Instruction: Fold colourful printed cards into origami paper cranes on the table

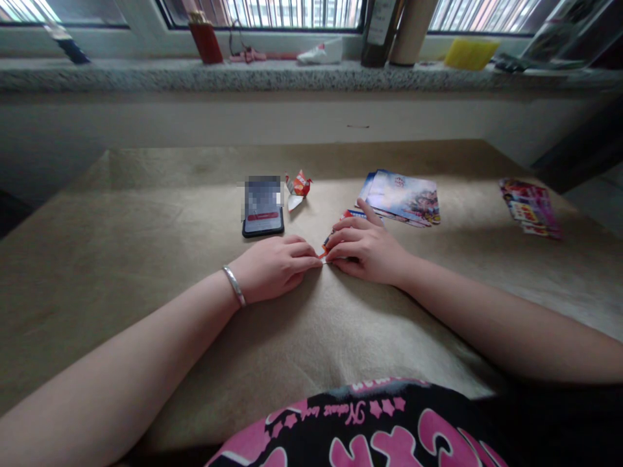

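Observation:
Both of my hands rest on the tan table cover (146, 246) and meet over a small piece of printed paper (323, 252), mostly hidden beneath the fingers. My left hand (272, 267), with a silver bangle on the wrist, pinches the paper's left side with curled fingers. Against it, my right hand (367, 250) presses the paper down with fingers bent and held together. A folded red and white paper figure (297, 188) stands just beyond my hands. To its left lies a black phone (263, 206) with its screen lit.
A fanned stack of colourful printed sheets (403, 198) lies beyond my right hand, and another small stack (530, 206) sits near the table's right edge. The stone window sill (272, 74) behind holds a red cup, a dark bottle, a tube and a yellow object.

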`<state>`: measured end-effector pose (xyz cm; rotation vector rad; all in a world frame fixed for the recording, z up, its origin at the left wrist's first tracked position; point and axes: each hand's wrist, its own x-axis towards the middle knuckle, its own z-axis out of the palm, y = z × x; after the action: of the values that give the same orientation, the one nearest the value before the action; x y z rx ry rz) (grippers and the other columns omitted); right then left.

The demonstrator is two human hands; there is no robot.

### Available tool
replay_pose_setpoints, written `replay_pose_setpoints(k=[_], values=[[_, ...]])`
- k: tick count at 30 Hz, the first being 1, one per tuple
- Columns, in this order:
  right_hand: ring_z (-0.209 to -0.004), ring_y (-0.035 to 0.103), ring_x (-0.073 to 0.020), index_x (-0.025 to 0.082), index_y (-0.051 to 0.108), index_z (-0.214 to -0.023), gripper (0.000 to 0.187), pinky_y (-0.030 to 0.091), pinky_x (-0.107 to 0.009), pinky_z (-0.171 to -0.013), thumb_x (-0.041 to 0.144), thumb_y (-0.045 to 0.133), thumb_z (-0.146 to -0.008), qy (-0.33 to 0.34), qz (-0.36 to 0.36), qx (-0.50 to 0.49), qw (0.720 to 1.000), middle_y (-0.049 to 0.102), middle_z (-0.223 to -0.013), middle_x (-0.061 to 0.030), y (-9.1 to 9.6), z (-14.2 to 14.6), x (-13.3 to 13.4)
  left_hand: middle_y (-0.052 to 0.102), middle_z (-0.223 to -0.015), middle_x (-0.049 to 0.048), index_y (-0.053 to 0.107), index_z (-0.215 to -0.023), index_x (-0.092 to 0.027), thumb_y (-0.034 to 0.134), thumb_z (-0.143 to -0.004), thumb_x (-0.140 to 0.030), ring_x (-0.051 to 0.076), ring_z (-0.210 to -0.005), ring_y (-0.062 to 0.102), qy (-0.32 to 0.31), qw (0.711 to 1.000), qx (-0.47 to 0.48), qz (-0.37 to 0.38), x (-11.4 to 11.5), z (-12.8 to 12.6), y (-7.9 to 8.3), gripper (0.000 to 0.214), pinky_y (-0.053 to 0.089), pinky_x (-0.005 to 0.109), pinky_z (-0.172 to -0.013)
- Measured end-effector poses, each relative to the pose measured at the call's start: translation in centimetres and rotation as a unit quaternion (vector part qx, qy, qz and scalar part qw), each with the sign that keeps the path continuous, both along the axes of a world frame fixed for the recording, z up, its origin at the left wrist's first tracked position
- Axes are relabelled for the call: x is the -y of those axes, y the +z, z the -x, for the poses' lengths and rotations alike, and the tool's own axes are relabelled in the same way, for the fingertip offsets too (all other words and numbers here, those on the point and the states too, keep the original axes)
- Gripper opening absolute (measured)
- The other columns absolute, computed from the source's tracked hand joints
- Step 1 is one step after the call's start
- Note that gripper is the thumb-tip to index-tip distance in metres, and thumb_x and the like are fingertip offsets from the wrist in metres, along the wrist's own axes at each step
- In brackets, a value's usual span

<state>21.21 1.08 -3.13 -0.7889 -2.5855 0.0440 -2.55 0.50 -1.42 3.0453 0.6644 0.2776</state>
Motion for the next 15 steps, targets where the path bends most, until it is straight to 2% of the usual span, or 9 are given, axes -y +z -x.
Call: replay_pose_setpoints(k=[3,7,9,12,15], values=[[-0.113,0.049,-0.0218,0.034,0.069,-0.092,0.017,0.014,-0.054,-0.109,0.03,0.053,-0.087,0.011,-0.025,0.011,1.0,0.068,-0.102,0.0047,-0.04,-0.12,-0.05,0.065,-0.104,0.0065,0.064,-0.109,-0.019,0.046,-0.086,-0.012,0.017,-0.094,0.058,-0.002,1.0,0.003,0.0,0.02,-0.1,0.05,0.03,0.05,0.029,-0.084],[-0.106,0.05,-0.0214,0.029,0.07,-0.095,0.017,0.034,-0.045,-0.099,0.028,0.055,-0.087,0.034,-0.025,0.005,0.999,0.068,-0.102,-0.0006,-0.21,-0.05,-0.12,0.065,-0.104,0.006,0.064,-0.108,-0.02,0.048,-0.085,-0.012,0.016,-0.093,0.058,-0.003,1.0,0.009,-0.001,-0.01,-0.08,-0.05,0.03,0.05,0.028,-0.083],[-0.099,0.052,-0.0201,0.027,0.069,-0.097,0.019,0.039,-0.04,-0.091,0.025,0.053,-0.088,0.056,-0.015,0.007,0.998,0.069,-0.097,-0.0028,-0.34,0.07,-0.18,0.065,-0.104,0.0062,0.064,-0.109,-0.02,0.048,-0.085,-0.012,0.016,-0.094,0.058,-0.003,1.0,0.012,0.001,-0.02,-0.06,-0.09,0.03,0.05,0.028,-0.083],[-0.089,0.054,-0.0175,0.023,0.069,-0.098,0.022,0.043,-0.034,-0.081,0.021,0.048,-0.09,0.09,0.001,0.012,0.996,0.069,-0.092,-0.0048,-0.5,0.23,-0.3,0.065,-0.104,0.0062,0.064,-0.109,-0.02,0.048,-0.085,-0.012,0.016,-0.094,0.057,-0.005,1.0,0.017,0.005,-0.02,-0.04,-0.11,0.03,0.05,0.028,-0.083],[-0.086,0.055,-0.0168,0.022,0.068,-0.1,0.025,0.044,-0.032,-0.077,0.021,0.044,-0.091,0.097,0.006,0.015,0.995,0.068,-0.093,-0.0057,-0.51,0.26,-0.39,0.065,-0.103,0.0058,0.065,-0.106,-0.02,0.046,-0.085,-0.011,0.015,-0.093,0.058,-0.004,1.0,0.025,0.007,-0.03,-0.05,-0.13,0.03,0.05,0.028,-0.082]])
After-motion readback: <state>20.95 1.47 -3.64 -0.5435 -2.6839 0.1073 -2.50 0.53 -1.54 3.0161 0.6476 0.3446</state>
